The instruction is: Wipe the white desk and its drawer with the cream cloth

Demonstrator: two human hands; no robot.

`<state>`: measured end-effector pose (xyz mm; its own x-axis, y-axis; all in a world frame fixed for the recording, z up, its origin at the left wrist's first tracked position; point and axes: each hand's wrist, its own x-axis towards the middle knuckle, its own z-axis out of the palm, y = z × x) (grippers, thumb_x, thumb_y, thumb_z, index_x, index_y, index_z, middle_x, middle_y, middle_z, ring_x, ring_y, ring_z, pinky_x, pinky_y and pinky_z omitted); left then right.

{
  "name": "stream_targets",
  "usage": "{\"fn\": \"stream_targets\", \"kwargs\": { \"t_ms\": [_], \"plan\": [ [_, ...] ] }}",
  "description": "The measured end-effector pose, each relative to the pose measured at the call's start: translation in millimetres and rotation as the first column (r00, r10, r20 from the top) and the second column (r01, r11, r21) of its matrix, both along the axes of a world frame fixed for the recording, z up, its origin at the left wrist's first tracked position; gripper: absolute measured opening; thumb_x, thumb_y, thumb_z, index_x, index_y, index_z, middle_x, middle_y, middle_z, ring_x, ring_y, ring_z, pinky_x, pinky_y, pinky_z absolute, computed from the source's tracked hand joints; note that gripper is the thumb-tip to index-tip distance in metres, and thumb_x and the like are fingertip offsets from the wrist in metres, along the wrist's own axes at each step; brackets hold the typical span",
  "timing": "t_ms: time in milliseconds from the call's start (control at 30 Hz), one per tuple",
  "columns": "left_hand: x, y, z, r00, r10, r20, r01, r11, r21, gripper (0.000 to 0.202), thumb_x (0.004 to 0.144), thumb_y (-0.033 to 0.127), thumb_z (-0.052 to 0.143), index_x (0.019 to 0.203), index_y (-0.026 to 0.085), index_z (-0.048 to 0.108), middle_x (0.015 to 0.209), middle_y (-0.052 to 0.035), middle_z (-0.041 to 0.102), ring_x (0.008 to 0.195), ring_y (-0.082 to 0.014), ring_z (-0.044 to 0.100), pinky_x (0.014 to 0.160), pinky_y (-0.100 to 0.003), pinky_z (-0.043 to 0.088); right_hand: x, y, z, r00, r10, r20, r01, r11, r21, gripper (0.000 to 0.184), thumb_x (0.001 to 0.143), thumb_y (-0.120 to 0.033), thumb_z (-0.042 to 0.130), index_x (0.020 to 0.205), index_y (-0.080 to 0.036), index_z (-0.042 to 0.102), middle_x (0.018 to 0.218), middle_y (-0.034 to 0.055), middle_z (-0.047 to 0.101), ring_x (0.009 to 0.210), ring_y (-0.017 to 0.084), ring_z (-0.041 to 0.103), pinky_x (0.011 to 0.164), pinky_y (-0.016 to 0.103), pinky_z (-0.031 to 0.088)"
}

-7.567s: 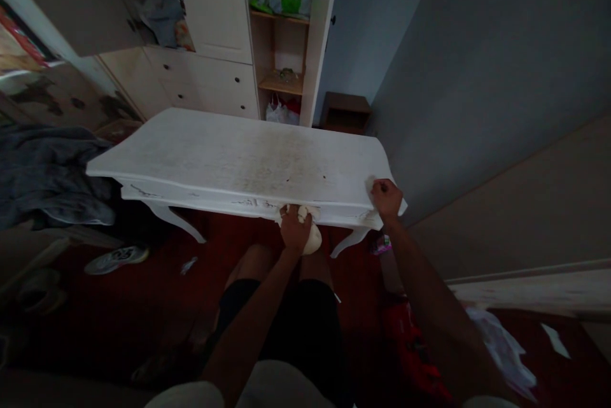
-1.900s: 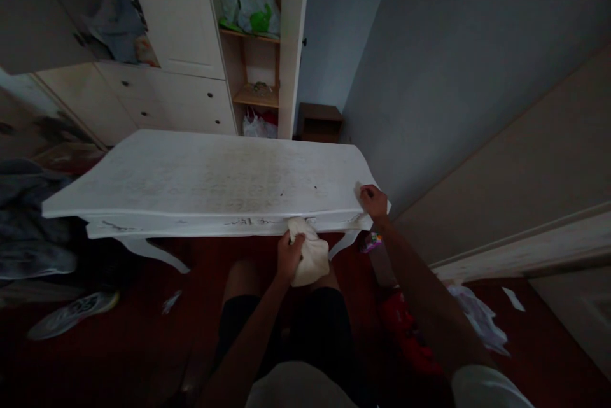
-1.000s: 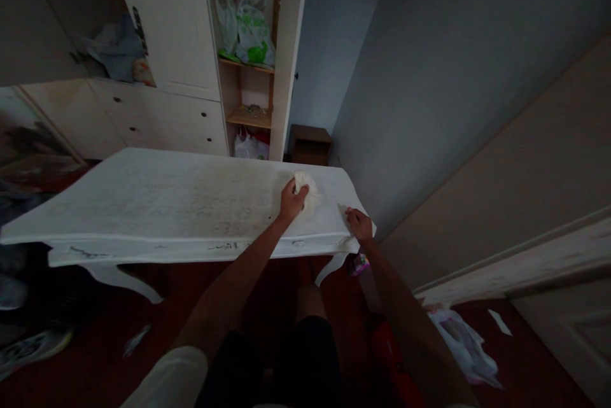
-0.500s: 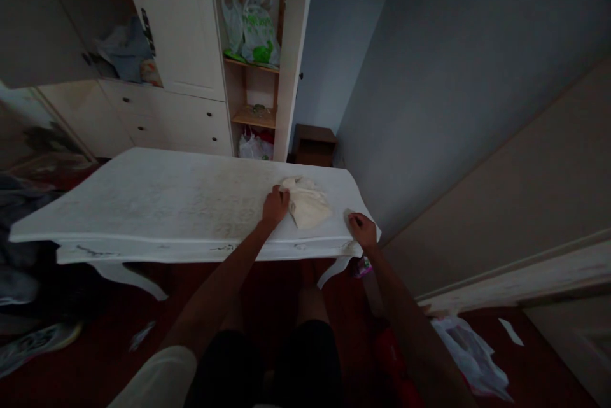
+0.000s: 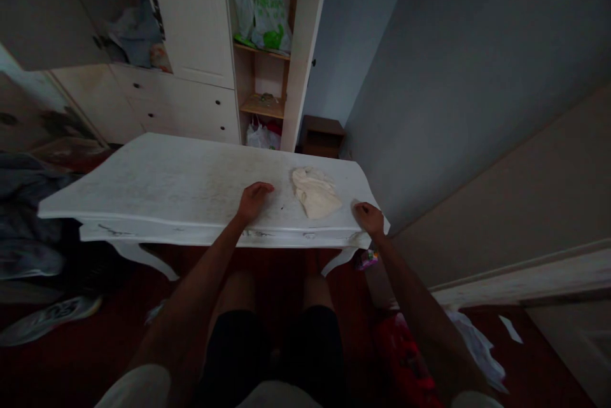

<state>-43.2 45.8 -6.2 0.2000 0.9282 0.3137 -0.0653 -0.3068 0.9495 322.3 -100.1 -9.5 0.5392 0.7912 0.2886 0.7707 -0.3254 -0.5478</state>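
A crumpled cream cloth (image 5: 317,194) lies on the right part of a white table (image 5: 191,163) with curved legs. My left hand (image 5: 254,202) is left of the cloth and apart from it, low over the greyish, smudged part of the tabletop. Its fingers are loosely bent and point right, with nothing visible in them. Near the table's right end is my right hand (image 5: 370,219), its fingers curled closed. Whatever they may hold is too small and dark to make out.
Behind the table stands a white wardrobe (image 5: 195,26) with open doors and plastic bags (image 5: 270,16) on a shelf. A small brown cabinet (image 5: 323,135) sits in the corner. On the floor are a shoe (image 5: 52,319), a red bag (image 5: 405,357) and a white plastic bag (image 5: 480,347).
My left hand has let go of the cloth and moved left, away from it. The cloth now lies free on the table. My right hand stays near the table's right end.
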Motion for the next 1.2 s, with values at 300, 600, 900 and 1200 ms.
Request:
{"fn": "stream_targets", "kwargs": {
  "t_ms": [300, 600, 900, 1200],
  "plan": [
    [-8, -19, 13.7, 0.972, 0.077, 0.224, -0.022, 0.971, -0.240, 0.018, 0.069, 0.034, 0.049, 0.058, 0.019, 0.046, 0.049, 0.0010, 0.050, 0.037, -0.0092, 0.039, 0.038, -0.022, 0.027, -15, 1, -8.8, 0.962, -0.150, 0.226, 0.138, 0.988, 0.067, 0.032, 0.088, -0.033, 0.046, 0.087, -0.015, 0.072, 0.082, 0.0094, 0.069, 0.068, 0.016, 0.053, 0.061, 0.025, 0.028],
    [-24, -69, 1.0, 0.988, -0.003, -0.156, 0.021, 0.993, 0.115, 0.018, 0.077, 0.027, 0.045, 0.064, 0.018, 0.052, 0.058, 0.0005, 0.053, 0.053, -0.0114, 0.049, 0.054, -0.023, 0.038, -15, -1, -11.1, 0.960, -0.123, 0.253, 0.098, 0.989, 0.111, 0.033, 0.087, -0.033, 0.042, 0.086, -0.014, 0.069, 0.083, 0.0105, 0.067, 0.070, 0.017, 0.053, 0.064, 0.027, 0.032],
    [-26, -97, -7.0, 0.976, 0.141, -0.166, -0.091, 0.956, 0.280, 0.017, 0.083, 0.025, 0.050, 0.074, 0.017, 0.062, 0.078, -0.0040, 0.062, 0.075, -0.0149, 0.057, 0.071, -0.027, 0.043, -15, -4, -18.8, 0.935, -0.093, 0.341, 0.043, 0.987, 0.152, 0.032, 0.086, -0.032, 0.041, 0.080, -0.014, 0.066, 0.078, 0.0101, 0.062, 0.069, 0.017, 0.050, 0.065, 0.028, 0.032],
    [-9, -133, -34.9, 0.956, 0.294, 0.009, -0.261, 0.861, -0.437, 0.016, 0.075, 0.025, 0.050, 0.062, 0.016, 0.054, 0.058, 0.0024, 0.049, 0.054, -0.0093, 0.044, 0.051, -0.021, 0.033, -18, -4, -19.0, 0.931, -0.091, 0.353, 0.025, 0.982, 0.187, 0.031, 0.087, -0.031, 0.040, 0.080, -0.014, 0.065, 0.078, 0.0099, 0.062, 0.071, 0.019, 0.050, 0.068, 0.029, 0.034]
  ]
}}
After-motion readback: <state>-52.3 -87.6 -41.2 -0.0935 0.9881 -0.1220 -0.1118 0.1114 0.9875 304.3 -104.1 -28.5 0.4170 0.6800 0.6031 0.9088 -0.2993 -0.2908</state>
